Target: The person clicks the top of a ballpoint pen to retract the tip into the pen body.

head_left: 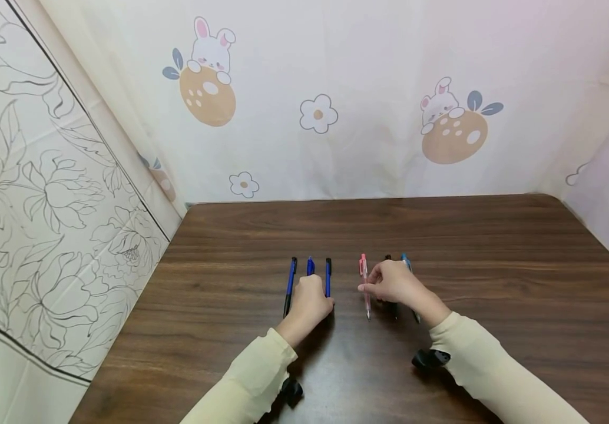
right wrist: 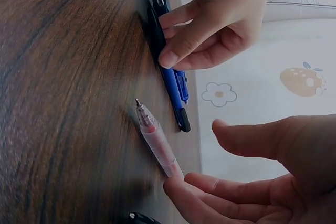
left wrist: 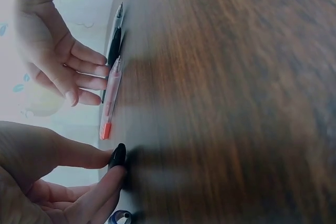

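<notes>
Three blue pens lie side by side on the table: a left one (head_left: 290,285), a middle one (head_left: 311,266) and a right one (head_left: 328,277). My left hand (head_left: 308,303) pinches the right blue pen near its black end (left wrist: 118,156) between thumb and fingers. To the right lie a clear pink pen (head_left: 364,268), a dark pen (head_left: 394,311) and a light-blue pen (head_left: 406,260). Over these hovers my right hand (head_left: 393,282), its fingers loosely extended. In the right wrist view its thumb stands apart from the pink pen (right wrist: 161,145), while fingertips overlap that pen's far end; contact is unclear.
The pens lie on a dark wood-grain table (head_left: 230,353). Behind it hangs a pale curtain (head_left: 368,70) printed with rabbits and flowers. A flower-patterned panel (head_left: 55,194) stands on the left. Black devices (head_left: 292,391) are worn under both sleeved wrists.
</notes>
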